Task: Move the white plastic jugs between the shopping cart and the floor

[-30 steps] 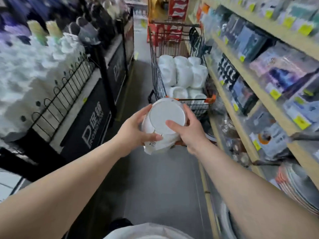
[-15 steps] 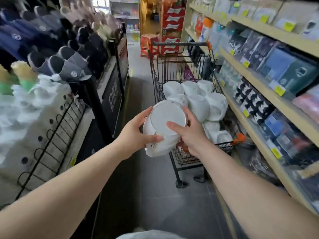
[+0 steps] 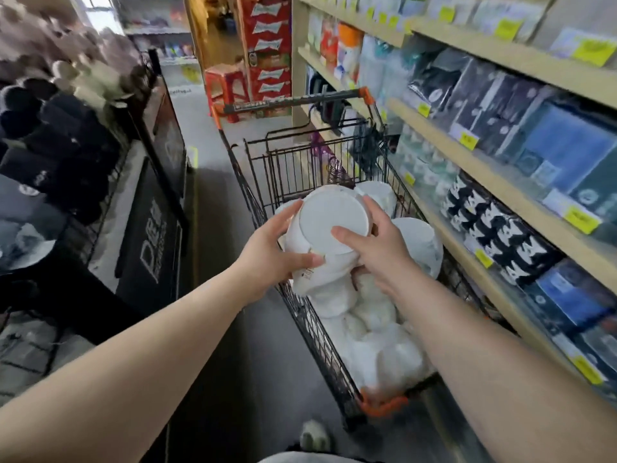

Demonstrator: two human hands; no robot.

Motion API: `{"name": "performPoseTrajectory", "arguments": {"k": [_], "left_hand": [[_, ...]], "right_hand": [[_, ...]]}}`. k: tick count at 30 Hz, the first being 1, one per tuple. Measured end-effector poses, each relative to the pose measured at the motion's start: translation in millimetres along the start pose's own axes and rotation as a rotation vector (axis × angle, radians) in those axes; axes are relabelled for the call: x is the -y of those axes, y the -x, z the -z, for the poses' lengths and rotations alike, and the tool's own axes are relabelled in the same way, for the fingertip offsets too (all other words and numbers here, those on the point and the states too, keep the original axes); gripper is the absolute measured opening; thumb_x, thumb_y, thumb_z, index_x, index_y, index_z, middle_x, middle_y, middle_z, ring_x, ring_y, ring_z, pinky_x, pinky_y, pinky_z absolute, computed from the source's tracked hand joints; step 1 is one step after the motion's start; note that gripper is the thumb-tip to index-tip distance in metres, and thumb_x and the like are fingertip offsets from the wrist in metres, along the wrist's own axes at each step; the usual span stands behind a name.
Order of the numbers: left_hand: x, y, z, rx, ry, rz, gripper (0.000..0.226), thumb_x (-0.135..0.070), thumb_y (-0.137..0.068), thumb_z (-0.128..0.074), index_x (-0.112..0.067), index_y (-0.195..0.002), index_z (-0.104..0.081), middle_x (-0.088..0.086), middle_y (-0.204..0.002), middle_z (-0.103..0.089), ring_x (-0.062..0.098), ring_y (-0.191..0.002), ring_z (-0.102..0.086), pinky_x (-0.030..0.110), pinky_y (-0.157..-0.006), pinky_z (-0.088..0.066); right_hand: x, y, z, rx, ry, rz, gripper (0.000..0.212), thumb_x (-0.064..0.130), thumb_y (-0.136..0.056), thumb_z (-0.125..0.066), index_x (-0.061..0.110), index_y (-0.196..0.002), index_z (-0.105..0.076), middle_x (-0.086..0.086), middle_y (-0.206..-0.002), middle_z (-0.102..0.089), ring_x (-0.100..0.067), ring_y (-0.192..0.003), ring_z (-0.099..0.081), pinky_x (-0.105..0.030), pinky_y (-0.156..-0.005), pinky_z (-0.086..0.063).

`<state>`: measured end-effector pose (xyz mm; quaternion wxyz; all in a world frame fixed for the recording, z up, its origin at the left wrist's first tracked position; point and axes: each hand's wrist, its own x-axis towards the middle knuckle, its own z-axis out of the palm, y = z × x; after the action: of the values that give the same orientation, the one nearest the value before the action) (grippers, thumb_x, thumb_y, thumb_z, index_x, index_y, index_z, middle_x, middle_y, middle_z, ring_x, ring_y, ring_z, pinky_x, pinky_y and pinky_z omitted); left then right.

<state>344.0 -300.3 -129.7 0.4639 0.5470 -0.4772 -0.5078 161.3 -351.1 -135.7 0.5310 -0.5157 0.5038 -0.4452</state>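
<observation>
I hold a white plastic jug (image 3: 329, 225) with its round bottom turned toward me, above the open basket of the black wire shopping cart (image 3: 320, 339). My left hand (image 3: 272, 252) grips its left side, thumb curled under it. My right hand (image 3: 374, 243) grips its right side, fingers wrapped over the rim of the base. Several more white jugs (image 3: 377, 335) lie piled in the cart below and beyond the held one; part of the pile is hidden behind my hands.
Wooden shelves (image 3: 500, 182) of packaged goods run close along the cart's right side. A black display stand (image 3: 150, 228) with hats and caps lines the left. The dark aisle floor (image 3: 227, 345) lies between. A red stool (image 3: 227, 85) and stacked red boxes stand far down the aisle.
I have walked up to the cart with the jug held in both hands. The cart, ahead of me a second ago, is now directly under the jug.
</observation>
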Motion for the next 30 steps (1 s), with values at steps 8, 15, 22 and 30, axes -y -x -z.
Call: {"name": "performPoseTrajectory", "arguments": {"k": [8, 15, 22, 30], "left_hand": [[-15, -158, 1, 0.157, -0.060, 0.019, 0.098, -0.012, -0.063, -0.089, -0.050, -0.138, -0.040, -0.013, -0.131, -0.056, 0.020, -0.117, -0.057, 0.046, -0.078, -0.060], [-5, -306, -5, 0.405, -0.135, 0.024, 0.094, -0.013, -0.064, -0.089, -0.059, -0.129, -0.041, -0.005, -0.126, -0.062, 0.027, -0.109, -0.063, 0.040, -0.067, -0.060], [-7, -432, -8, 0.750, -0.243, 0.088, 0.132, -0.029, -0.034, -0.099, -0.051, -0.142, -0.027, -0.008, -0.135, -0.050, 0.019, -0.123, -0.053, 0.046, -0.097, -0.050], [-4, -518, -27, 0.954, -0.326, 0.098, 0.141, -0.027, -0.033, -0.095, -0.040, -0.149, -0.014, -0.014, -0.138, -0.039, 0.017, -0.133, -0.038, 0.046, -0.108, -0.041]], "right_hand": [[15, -124, 11, -0.141, 0.005, -0.085, 0.086, 0.036, -0.064, -0.084, 0.048, -0.137, -0.041, 0.012, -0.139, -0.048, -0.020, -0.123, -0.052, -0.054, -0.091, -0.052], [4, -222, 15, -0.405, -0.001, -0.157, 0.090, 0.033, -0.067, -0.085, 0.040, -0.144, -0.038, 0.007, -0.140, -0.051, -0.020, -0.121, -0.054, -0.054, -0.092, -0.052], [-8, -317, 1, -0.741, 0.051, -0.253, 0.087, 0.032, -0.072, -0.083, 0.036, -0.146, -0.037, 0.005, -0.139, -0.050, -0.019, -0.120, -0.052, -0.045, -0.097, -0.050], [-6, -373, 7, -0.848, 0.210, -0.386, 0.090, 0.044, -0.076, -0.076, 0.038, -0.150, -0.025, 0.003, -0.144, -0.046, -0.022, -0.123, -0.052, -0.046, -0.097, -0.049]]}}
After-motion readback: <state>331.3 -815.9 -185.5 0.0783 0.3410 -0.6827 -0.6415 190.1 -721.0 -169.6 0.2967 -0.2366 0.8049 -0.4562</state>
